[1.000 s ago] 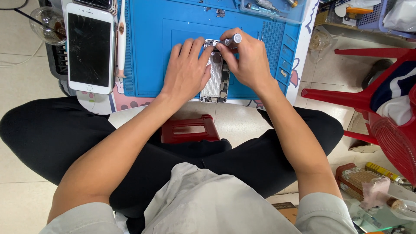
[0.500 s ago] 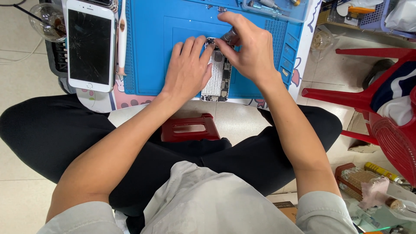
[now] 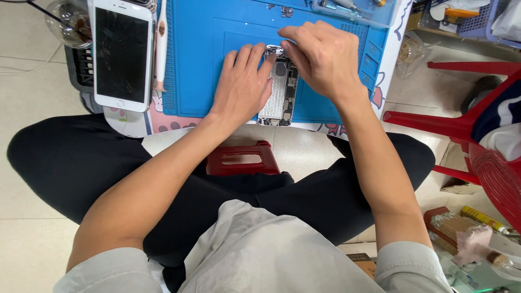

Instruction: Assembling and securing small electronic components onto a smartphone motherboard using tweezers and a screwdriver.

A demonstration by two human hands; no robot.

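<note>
Fingertips of the right hand (image 3: 325, 59) have shifted to pinch at the opened phone's (image 3: 279, 95) top edge, pinched object indiscernible, left hand (image 3: 241, 87) still flat, steadying it

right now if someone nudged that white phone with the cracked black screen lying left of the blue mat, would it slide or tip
The white phone with the cracked black screen lies flat and face up, so it would probably slide rather than tip. It looks like a rigid slab, unlikely to flex. Its lower end seems to overhang the blue mat's table edge, so a push toward the person could drop it, and the cracked glass looks fragile.
</note>
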